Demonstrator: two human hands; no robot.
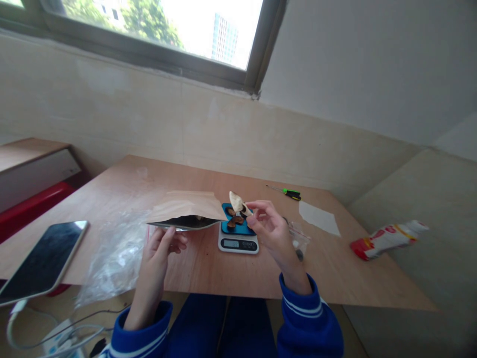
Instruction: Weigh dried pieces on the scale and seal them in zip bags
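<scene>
Holding the kraft paper pouch (186, 209) by its lower lip with our left hand (158, 251), we keep the mouth gaping toward the right, tilted slightly above the bench (335, 268), while our right hand (270, 231) pinches a pale dried slice (237, 202) between thumb and forefinger just over the scale. The left fingers are narrowly closed on the pouch edge; the right fingers are closed on the slice, the remaining ones loosely spread. We judge that the step is best done by keeping the pouch mouth wide and level with the scale, moving the slice the short way across without brushing the platform, since any pressure there would disturb the reading. The digital scale (238, 238) sits on the bench just right of the pouch, its blue platform carrying a few dark dried pieces (234, 221); the display is lit but its figures are too small to read. The pouch interior shows dark, and we cannot tell what, if anything, lies inside. A crumpled clear plastic bag (112, 258) lies at the left bench edge, contents not discernible. A small clear bag (300, 238) sits behind our right wrist, holding something dark. Further right lie a white sheet (318, 218), a green-handled screwdriver (288, 193) and, off the bench, a red and white packet (387, 239). A phone (44, 261) rests at the left.
</scene>
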